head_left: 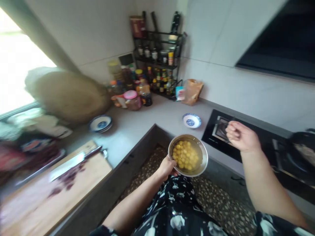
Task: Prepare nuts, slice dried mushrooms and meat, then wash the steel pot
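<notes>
Bowl (188, 155) shiny metal – chopping board (59, 193) matt wood.

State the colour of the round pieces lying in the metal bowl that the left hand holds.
Yellow. The round pieces sit in liquid in the metal bowl, seen in the head view.

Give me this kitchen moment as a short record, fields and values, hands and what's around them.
left hand: grips the rim of a metal bowl
bowl contents: yellow round pieces in liquid
bowl position: held over the floor, off the counter
right hand: closed in a loose fist above the stove, whether it holds anything cannot be told
counter: small blue-and-white bowl near the stove
cutting board: with a knife and dark red chopped bits
corner: rack of bottles, pink-lidded jar
</notes>
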